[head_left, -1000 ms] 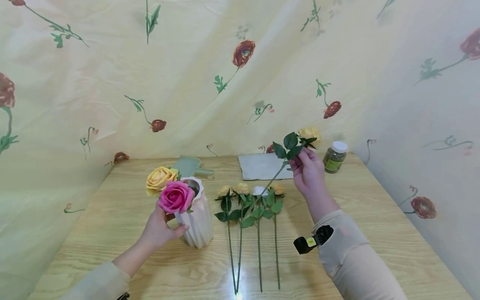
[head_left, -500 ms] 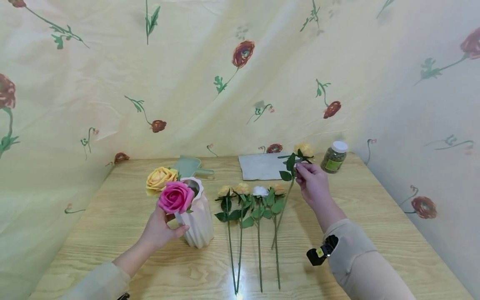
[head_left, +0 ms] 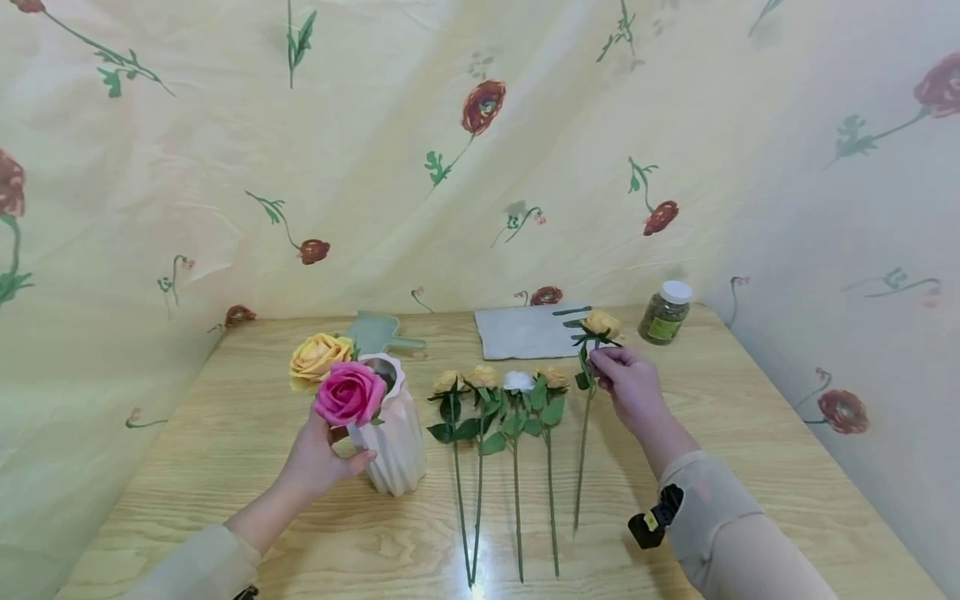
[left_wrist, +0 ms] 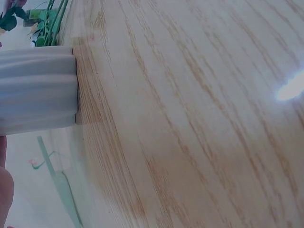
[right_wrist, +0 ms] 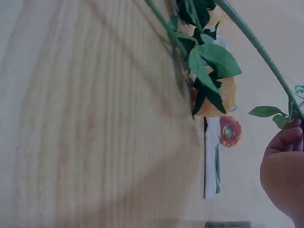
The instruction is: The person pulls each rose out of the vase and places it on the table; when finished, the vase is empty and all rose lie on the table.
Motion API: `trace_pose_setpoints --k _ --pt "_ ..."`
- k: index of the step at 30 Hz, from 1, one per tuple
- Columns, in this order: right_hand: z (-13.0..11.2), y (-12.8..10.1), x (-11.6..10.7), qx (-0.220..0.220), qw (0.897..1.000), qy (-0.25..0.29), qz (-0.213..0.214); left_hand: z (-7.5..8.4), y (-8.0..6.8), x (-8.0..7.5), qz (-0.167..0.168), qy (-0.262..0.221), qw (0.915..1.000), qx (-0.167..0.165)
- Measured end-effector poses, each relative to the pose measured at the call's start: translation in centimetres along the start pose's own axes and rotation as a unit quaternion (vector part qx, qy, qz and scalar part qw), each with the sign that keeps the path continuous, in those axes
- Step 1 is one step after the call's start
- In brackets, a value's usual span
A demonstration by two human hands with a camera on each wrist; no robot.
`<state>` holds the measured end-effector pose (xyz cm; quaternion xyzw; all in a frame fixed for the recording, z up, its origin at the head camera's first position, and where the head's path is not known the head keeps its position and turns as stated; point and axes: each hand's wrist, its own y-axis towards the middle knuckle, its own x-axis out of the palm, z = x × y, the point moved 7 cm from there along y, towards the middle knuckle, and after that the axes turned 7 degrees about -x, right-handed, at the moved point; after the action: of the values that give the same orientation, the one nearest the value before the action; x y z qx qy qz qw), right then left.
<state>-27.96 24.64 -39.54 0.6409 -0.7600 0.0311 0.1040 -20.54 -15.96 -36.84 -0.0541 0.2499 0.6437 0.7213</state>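
The right hand (head_left: 630,385) is pinching a yellow rose (head_left: 600,325) just below the bloom, having lowered it from mid-air so its stem is lying on the surface (head_left: 750,467) beside four others (head_left: 502,392). The left hand (head_left: 318,458) is still gripping the vase (head_left: 393,433).

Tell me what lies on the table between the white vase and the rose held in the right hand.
In the head view, four roses lie side by side between the vase and the held rose: three yellow, one white, stems toward the camera.
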Motion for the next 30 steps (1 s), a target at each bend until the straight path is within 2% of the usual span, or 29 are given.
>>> trace_pose_setpoints --k 2,5,8,11,19,24,30 --pt "0.4 -0.1 -0.2 0.004 0.998 -0.060 -0.003 0.9 -0.1 -0.1 0.002 0.004 1.0000 0.004" --pt "1.1 -0.2 -0.5 0.012 0.989 -0.150 -0.015 1.8 -0.3 -0.1 0.002 0.008 0.9999 0.008" --pt "1.8 -0.3 -0.6 0.018 0.975 -0.221 -0.032 2.0 -0.3 -0.2 0.003 0.010 0.9999 0.011" --pt "2.5 -0.5 -0.7 0.028 0.963 -0.266 -0.044 1.7 -0.3 -0.2 0.001 0.006 0.9999 0.015" --pt "3.7 -1.0 -1.2 0.060 0.946 -0.314 -0.054 -1.4 0.2 0.0 -0.005 -0.004 1.0000 -0.002" --pt "4.1 -1.3 -1.4 0.069 0.940 -0.330 -0.057 -1.5 0.2 0.0 -0.005 -0.009 0.9999 0.005" --pt "4.6 -1.4 -1.4 0.070 0.938 -0.333 -0.064 -1.3 0.3 -0.1 -0.004 -0.002 1.0000 0.001"
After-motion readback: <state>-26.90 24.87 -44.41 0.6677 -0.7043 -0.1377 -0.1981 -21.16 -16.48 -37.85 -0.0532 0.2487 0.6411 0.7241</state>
